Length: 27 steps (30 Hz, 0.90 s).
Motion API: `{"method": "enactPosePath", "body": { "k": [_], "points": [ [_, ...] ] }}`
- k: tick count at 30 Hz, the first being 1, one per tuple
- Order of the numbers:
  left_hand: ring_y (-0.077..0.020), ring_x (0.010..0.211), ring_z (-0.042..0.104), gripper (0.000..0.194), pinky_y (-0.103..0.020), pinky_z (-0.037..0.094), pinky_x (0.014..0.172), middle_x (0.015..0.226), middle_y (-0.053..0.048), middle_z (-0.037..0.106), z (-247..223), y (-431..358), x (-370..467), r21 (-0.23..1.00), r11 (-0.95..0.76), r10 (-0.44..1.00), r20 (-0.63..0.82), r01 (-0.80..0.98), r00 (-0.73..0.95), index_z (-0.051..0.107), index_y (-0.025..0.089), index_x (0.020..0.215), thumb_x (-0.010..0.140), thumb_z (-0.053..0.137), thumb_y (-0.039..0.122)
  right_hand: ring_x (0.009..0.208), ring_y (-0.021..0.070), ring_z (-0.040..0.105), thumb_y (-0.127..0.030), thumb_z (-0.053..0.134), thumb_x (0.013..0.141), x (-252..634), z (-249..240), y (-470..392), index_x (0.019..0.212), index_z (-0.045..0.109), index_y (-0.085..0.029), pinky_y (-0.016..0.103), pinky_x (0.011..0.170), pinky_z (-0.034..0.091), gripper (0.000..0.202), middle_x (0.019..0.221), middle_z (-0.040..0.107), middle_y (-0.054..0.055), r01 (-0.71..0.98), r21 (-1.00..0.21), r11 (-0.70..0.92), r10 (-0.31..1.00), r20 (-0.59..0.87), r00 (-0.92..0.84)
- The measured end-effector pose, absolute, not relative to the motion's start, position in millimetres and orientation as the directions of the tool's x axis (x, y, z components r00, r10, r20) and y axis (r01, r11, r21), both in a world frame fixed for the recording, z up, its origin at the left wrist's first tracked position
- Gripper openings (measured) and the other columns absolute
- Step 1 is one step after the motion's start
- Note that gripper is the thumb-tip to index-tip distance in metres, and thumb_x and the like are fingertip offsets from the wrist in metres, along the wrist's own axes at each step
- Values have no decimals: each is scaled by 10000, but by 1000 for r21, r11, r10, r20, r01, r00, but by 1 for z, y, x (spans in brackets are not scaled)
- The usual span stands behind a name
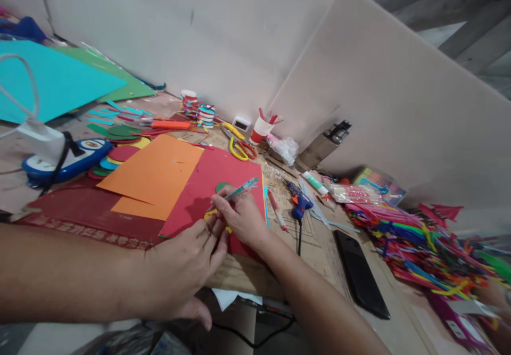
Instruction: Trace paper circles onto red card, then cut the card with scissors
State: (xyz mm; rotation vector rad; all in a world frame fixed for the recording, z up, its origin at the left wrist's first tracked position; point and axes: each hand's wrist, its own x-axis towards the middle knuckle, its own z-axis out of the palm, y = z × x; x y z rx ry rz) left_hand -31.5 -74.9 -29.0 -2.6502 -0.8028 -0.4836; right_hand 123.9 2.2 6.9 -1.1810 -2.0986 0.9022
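Note:
My right hand [244, 216] is closed around a pen with a clear, teal-tinted barrel [242, 188], which slants up to the right over red paper [235, 168]. Fingers loosely bent and thumb spread away, my left hand [186, 262] lies beside it at the paper's near edge. A yellow piece [209, 214] shows by the fingertips of both hands; its full shape and the pen tip are hidden. Just behind my right hand, part of a green piece [221, 186] rests on the red paper. Orange sheets [159, 168] lie to the left.
Yellow-handled scissors [237, 150] and a paper cup [261, 130] stand toward the wall. A red pen [277, 211], a blue glue gun [300, 203] and a black phone [361, 272] lie rightward, before colourful pipe cleaners [415, 243]. A blue power strip [66, 166] sits left.

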Motion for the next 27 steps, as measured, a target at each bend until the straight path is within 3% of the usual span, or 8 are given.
{"method": "enactPosePath", "body": {
  "k": [13,21,27],
  "points": [
    [-458,1273,511,1103,-553,386,1014,1259,-313,629,-31,-77,-31,-234,-776,479,384,585,789,652,36,1252,593,528,911,683,115,556,-295,499,954,121,17,4,737,542,-198,235,695,436,242,684,570,-31,516,-731,447,820,104,-563],
    [-444,1312,485,1094,-543,306,1100,1297,-304,610,-27,-78,-32,-240,-772,500,344,589,795,612,6,1288,649,512,888,653,112,526,-271,506,949,120,15,5,732,529,-196,238,663,395,230,670,553,-28,547,-704,453,836,123,-534],
    [-454,1282,515,1104,-533,341,1060,1322,-324,585,-24,-77,-32,-262,-766,496,339,587,799,621,-8,1277,659,485,896,629,112,503,-293,490,952,122,9,8,722,509,-203,239,650,384,247,653,533,-32,537,-726,429,863,153,-481]
  ]
}}
